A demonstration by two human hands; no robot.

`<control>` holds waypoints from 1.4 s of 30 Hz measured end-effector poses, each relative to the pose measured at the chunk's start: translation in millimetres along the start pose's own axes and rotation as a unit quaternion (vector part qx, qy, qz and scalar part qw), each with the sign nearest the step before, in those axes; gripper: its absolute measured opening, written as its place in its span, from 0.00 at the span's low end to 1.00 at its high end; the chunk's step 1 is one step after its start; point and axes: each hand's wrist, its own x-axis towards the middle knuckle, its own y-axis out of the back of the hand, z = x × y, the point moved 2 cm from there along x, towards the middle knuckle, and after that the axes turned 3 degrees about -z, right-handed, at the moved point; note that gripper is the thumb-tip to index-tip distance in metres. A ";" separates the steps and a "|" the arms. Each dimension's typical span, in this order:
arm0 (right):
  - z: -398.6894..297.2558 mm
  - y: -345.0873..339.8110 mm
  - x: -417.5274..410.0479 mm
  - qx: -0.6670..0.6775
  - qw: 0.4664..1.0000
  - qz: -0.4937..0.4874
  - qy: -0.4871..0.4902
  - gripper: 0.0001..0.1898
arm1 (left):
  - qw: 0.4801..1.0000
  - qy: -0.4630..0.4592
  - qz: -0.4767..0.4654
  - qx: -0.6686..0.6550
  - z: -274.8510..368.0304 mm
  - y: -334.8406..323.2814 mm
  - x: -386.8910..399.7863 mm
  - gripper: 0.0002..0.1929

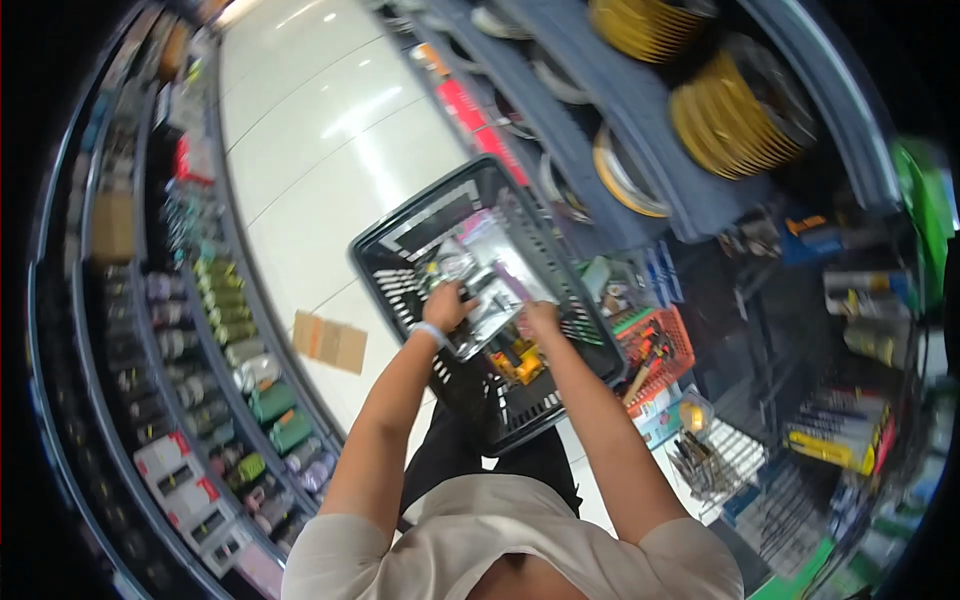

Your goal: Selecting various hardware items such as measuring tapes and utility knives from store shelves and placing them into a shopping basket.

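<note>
A black plastic shopping basket (491,442) is in front of my legs, and both my hands reach into it. My left hand (448,307), with a pale band at the wrist, is at the left edge of a shiny silver package (487,319); blur hides whether its fingers grip anything. The fingers of my right hand (541,321) close around the lower end of a slim purple item (512,281) lying over the package. Nearer me in the basket is a yellow and black item (521,367), perhaps a tool. Clear-wrapped goods (452,259) lie beyond my left hand.
Shelves of packed bottles and boxes (225,315) line the left. On the right, a shelf (637,142) holds yellow coils (731,120). An orange basket with hammers (660,349) and a wire rack (739,446) stand close by my right arm. Flattened cardboard (330,343) lies on the tiled floor (322,165).
</note>
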 end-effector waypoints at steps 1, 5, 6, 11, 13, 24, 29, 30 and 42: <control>-2.0 3.1 0.1 -0.073 0.997 0.020 0.031 0.15 | 1.000 -0.006 0.000 0.006 -0.5 -1.3 -0.6 0.25; -14.4 16.7 -37.9 -0.073 0.978 0.075 0.183 0.13 | 0.998 -0.031 0.036 -0.029 8.1 1.0 -7.9 0.22; -19.6 26.9 -56.0 -0.022 0.972 0.055 0.228 0.13 | 0.996 -0.055 0.057 -0.035 14.7 2.7 -10.2 0.22; -43.7 115.4 -137.3 0.158 0.938 0.074 0.299 0.10 | 0.972 -0.133 0.120 -0.156 74.3 10.7 -16.3 0.15; -50.0 161.6 -153.3 0.158 0.926 0.156 0.307 0.08 | 0.949 -0.154 0.124 -0.244 113.6 9.6 -20.7 0.11; -141.0 346.3 -162.1 0.061 0.679 0.523 0.511 0.27 | 0.903 -0.328 -0.001 -0.276 307.7 -24.3 -16.8 0.11; -186.1 368.6 -149.1 0.115 0.691 0.481 0.528 0.29 | 0.906 -0.303 -0.029 -0.293 348.5 -38.6 0.8 0.14; -187.0 373.3 -149.1 0.123 0.702 0.468 0.522 0.28 | 0.900 -0.336 -0.020 -0.277 354.2 -36.4 2.5 0.15; -184.1 380.1 -122.9 0.260 0.745 0.300 0.536 0.12 | 0.891 -0.371 0.026 -0.261 376.4 -21.5 0.3 0.18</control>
